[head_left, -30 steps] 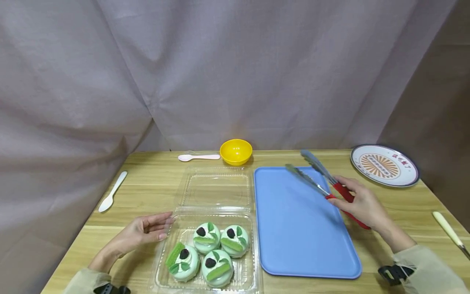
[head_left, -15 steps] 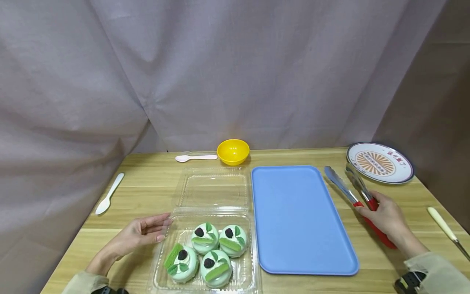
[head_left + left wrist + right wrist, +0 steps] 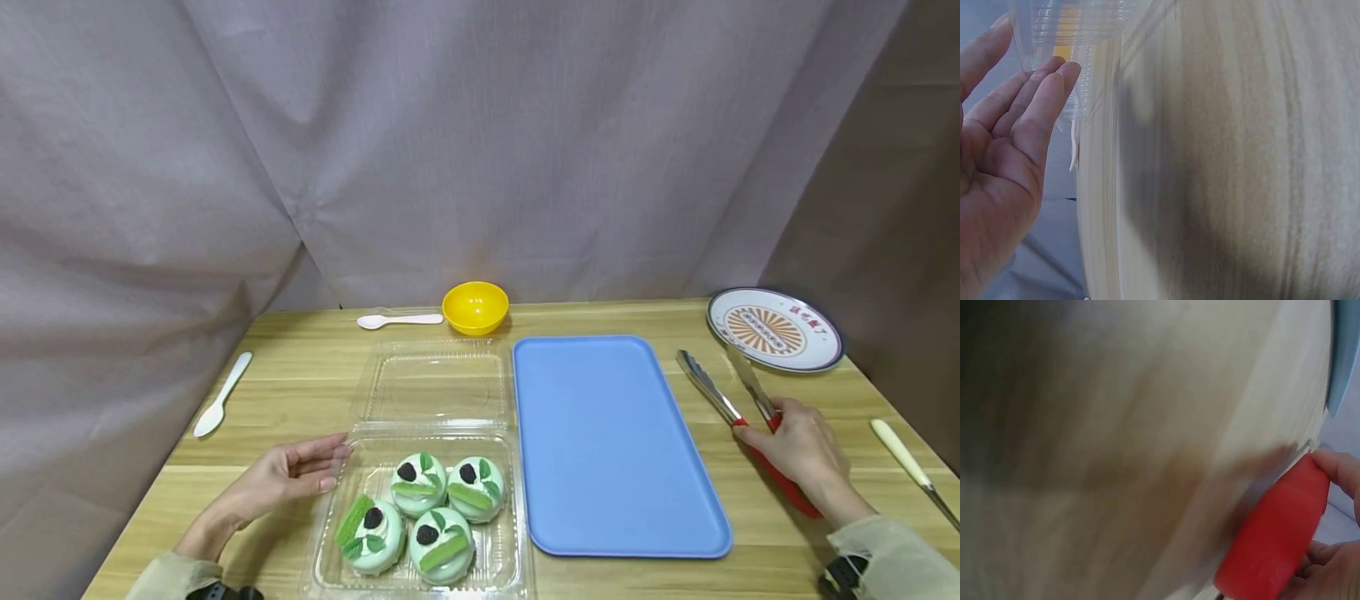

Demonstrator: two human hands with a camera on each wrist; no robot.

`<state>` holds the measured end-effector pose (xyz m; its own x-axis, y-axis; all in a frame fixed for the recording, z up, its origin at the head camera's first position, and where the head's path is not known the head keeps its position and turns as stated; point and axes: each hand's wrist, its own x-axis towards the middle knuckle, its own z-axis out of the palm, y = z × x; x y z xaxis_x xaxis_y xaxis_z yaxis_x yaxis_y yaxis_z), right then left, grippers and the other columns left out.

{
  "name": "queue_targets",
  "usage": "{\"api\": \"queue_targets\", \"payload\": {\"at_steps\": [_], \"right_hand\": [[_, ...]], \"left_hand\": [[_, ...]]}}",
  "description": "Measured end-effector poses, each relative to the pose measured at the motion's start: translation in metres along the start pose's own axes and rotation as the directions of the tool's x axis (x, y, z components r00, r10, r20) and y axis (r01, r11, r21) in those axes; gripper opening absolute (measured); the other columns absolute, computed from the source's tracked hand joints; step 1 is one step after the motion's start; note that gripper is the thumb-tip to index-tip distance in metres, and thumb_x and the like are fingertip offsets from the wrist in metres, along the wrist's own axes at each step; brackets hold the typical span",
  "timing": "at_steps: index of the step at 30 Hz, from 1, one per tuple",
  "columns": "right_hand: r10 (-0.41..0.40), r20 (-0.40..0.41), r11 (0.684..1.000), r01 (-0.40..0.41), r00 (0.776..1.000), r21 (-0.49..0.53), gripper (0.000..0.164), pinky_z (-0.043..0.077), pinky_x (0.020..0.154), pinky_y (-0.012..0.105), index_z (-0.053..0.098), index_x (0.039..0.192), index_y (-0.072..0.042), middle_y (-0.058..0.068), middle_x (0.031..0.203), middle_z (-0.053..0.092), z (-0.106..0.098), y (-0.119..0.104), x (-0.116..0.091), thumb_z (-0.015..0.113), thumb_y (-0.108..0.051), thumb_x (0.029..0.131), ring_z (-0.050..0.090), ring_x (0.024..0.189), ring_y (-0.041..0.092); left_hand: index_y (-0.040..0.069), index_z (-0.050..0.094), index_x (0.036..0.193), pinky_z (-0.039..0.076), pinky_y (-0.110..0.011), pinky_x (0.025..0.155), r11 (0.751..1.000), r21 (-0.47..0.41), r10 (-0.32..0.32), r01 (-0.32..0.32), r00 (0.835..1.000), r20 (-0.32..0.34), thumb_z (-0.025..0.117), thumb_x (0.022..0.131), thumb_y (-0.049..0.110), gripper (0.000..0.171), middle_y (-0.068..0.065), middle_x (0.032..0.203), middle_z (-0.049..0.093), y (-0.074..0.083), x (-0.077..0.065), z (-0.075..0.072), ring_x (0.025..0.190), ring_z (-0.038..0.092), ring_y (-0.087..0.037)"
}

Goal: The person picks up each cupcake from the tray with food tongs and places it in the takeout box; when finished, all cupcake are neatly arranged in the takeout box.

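My left hand [image 3: 288, 475] is at the left side of a clear plastic container [image 3: 517, 508], its fingers fairly straight, fingertips touching the wall. Several pale green round cakes, each topped with a dark berry and green leaves, sit in the container, among them a front cake [image 3: 442, 550]. My right hand [image 3: 798, 446] holds metal tongs [image 3: 708, 387] by their red handles, to the right of the blue tray [image 3: 618, 450]. The tongs' arms are spread and point toward the patterned plate [image 3: 776, 329]. In the right wrist view a red handle [image 3: 1275, 528] lies between thumb and fingers.
The container's clear lid [image 3: 438, 383] is folded back behind it. A yellow bowl [image 3: 475, 308] and a pinkish spoon [image 3: 401, 320] stand at the back edge. On the left lies a white spoon [image 3: 222, 396]; on the far right, a cream-handled utensil [image 3: 903, 454].
My right hand has carried the tongs rightward from above the blue tray to the table beside it, and lowered them. The left hand stays by the container.
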<state>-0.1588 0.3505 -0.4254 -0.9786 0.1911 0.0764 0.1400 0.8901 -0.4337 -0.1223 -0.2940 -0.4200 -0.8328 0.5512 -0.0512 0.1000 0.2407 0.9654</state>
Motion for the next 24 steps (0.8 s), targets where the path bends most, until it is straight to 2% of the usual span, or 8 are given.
{"api": "queue_targets", "payload": {"at_steps": [4,7,21,24], "right_hand": [[0.035,0.032,0.999,-0.035,0.999,-0.018,0.073,0.033,0.045,0.03,0.045,0.125,0.014,0.007,0.065,0.05,-0.0014,0.0005,-0.0013,0.073,-0.039,0.083,0.047,0.064,0.023],[0.031,0.034,0.999,-0.03,0.999,-0.026,0.077,0.033,0.045,0.029,0.044,0.126,0.016,0.009,0.067,0.05,-0.0014,0.0,-0.0019,0.074,-0.04,0.082,0.046,0.064,0.024],[-0.022,0.046,0.997,0.025,0.999,-0.067,0.074,0.032,0.041,0.031,0.046,0.118,0.015,0.01,0.066,0.046,-0.0015,0.0008,-0.0073,0.073,-0.043,0.083,0.043,0.061,0.024],[-0.024,0.052,0.997,0.028,0.998,-0.072,0.066,0.032,0.041,0.031,0.049,0.108,0.012,0.009,0.066,0.045,-0.0018,0.0003,-0.0058,0.073,-0.043,0.082,0.043,0.06,0.024]], "left_hand": [[-0.02,0.025,0.142,0.049,-0.012,0.097,1.0,-0.008,0.007,-0.007,1.0,0.005,0.058,0.095,0.004,0.062,-0.047,0.139,0.032,0.0008,-0.0004,-0.0003,0.117,0.057,0.005],[-0.02,0.025,0.142,0.049,-0.012,0.097,1.0,-0.012,0.009,-0.009,1.0,0.008,0.058,0.095,0.004,0.062,-0.047,0.139,0.032,0.0004,0.0002,-0.0002,0.118,0.057,0.005],[-0.02,0.025,0.142,0.048,-0.011,0.097,1.0,-0.008,-0.003,0.003,1.0,0.008,0.059,0.095,0.005,0.063,-0.048,0.14,0.031,0.0016,0.0004,0.002,0.117,0.057,0.007],[-0.02,0.025,0.142,0.049,-0.011,0.097,1.0,-0.008,-0.004,0.004,1.0,0.002,0.059,0.095,0.005,0.063,-0.048,0.14,0.031,0.002,-0.0006,0.0024,0.117,0.056,0.008]]}}
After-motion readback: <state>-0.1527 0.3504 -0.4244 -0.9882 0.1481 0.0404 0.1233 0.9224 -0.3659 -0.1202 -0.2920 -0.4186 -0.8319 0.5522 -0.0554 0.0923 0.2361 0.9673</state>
